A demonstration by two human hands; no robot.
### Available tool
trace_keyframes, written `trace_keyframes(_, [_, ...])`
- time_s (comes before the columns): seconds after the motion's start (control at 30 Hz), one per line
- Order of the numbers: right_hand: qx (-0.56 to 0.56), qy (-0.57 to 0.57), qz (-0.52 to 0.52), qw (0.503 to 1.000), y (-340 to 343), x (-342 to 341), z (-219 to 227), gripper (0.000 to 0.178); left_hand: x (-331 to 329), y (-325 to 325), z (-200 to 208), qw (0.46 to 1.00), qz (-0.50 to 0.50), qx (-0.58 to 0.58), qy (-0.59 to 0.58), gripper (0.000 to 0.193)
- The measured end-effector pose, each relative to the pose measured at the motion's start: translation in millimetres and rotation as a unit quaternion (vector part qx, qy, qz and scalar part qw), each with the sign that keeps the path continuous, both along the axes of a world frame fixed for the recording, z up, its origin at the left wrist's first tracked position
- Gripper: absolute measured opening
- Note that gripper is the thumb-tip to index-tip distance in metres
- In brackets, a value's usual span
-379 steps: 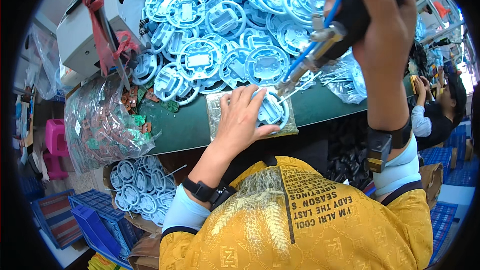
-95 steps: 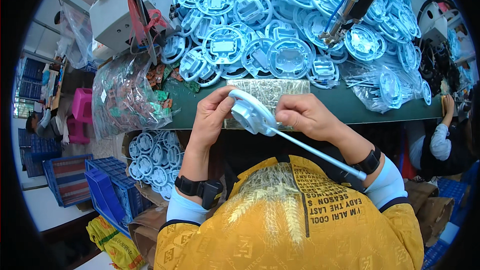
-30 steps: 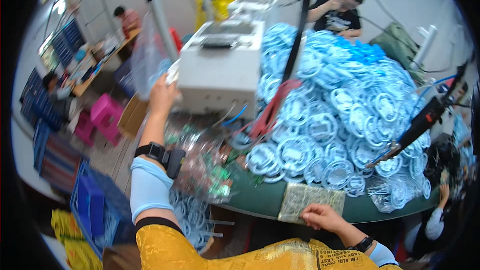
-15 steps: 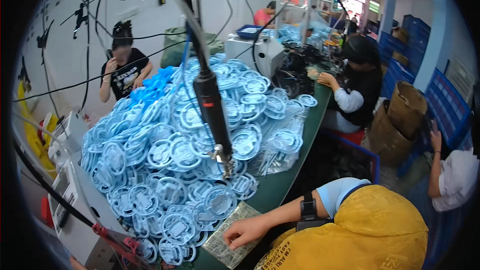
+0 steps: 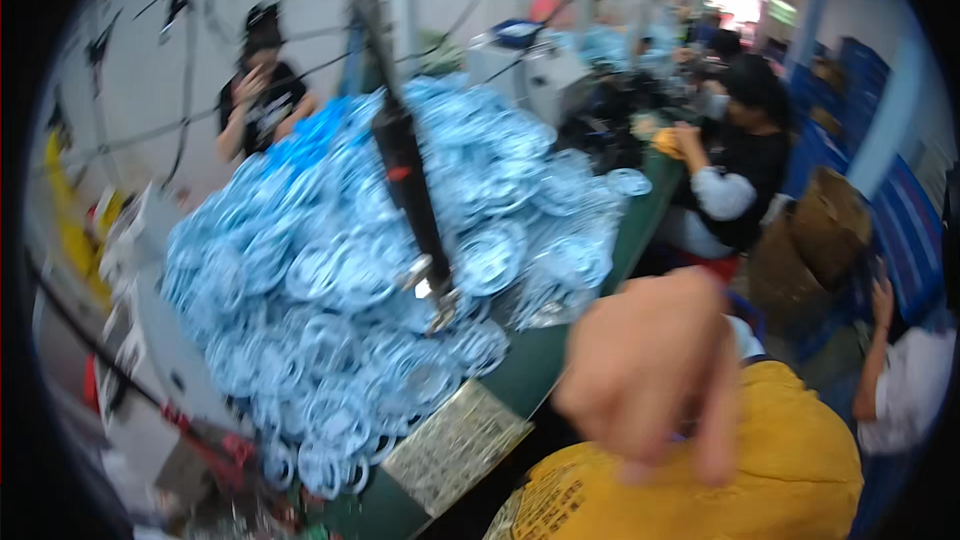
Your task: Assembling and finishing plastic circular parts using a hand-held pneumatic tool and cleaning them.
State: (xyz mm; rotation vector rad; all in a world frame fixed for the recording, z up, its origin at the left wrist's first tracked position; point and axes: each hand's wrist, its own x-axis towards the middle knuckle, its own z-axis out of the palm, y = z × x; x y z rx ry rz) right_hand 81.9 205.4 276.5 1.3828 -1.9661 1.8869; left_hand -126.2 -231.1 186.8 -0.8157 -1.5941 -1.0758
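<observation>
My right hand (image 5: pixel 650 370) is raised close to the camera, over the yellow cloth (image 5: pixel 700 440) on my lap. Motion smears it; its fingers point down, and I cannot make out anything in them. My left hand is out of the picture. Left of the right hand, a speckled pale rectangular pad (image 5: pixel 455 450) lies at the near edge of the green table (image 5: pixel 535 370). Beyond it spreads a big heap of light-blue round plastic parts (image 5: pixel 330 260). A black cylindrical power tool (image 5: pixel 408 180) with a metal tip hangs above the heap, untouched.
A clear bag of blue parts (image 5: pixel 565 275) lies by the table's right edge. White machine boxes (image 5: pixel 180 370) and cables border the left. One co-worker (image 5: pixel 265 105) sits behind the heap, another (image 5: pixel 745 150) at far right. Brown sacks (image 5: pixel 825 230) and blue crates stand right.
My right hand has lifted off the speckled pad and swung right and up toward the camera. The view has shifted slightly and blurred.
</observation>
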Motion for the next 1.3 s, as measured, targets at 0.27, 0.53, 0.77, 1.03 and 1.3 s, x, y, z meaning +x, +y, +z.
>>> trace_keyframes(0.27, [-0.057, 0.066, -0.008, 0.996, -24, 13, 13, 0.015, 115, 78, 21, 0.711, -0.576, 0.026, -0.403, 0.059])
trace_keyframes(0.53, [-0.061, 0.09, -0.041, 0.993, -3, 24, -5, 0.015, 114, 166, 31, 0.055, -0.728, -0.015, -0.683, 0.052])
trace_keyframes(0.77, [-0.056, 0.113, -0.066, 0.99, 20, 40, -1, 0.014, 177, 202, 54, 0.397, -0.774, 0.224, -0.439, 0.032])
trace_keyframes(1.03, [-0.042, 0.126, -0.109, 0.985, 33, 50, -6, 0.014, 158, 209, 36, 0.339, -0.833, 0.178, -0.399, 0.021])
trace_keyframes(1.3, [-0.029, 0.113, -0.11, 0.987, 24, 53, -6, 0.014, 152, 208, 34, 0.339, -0.825, 0.122, -0.435, 0.027])
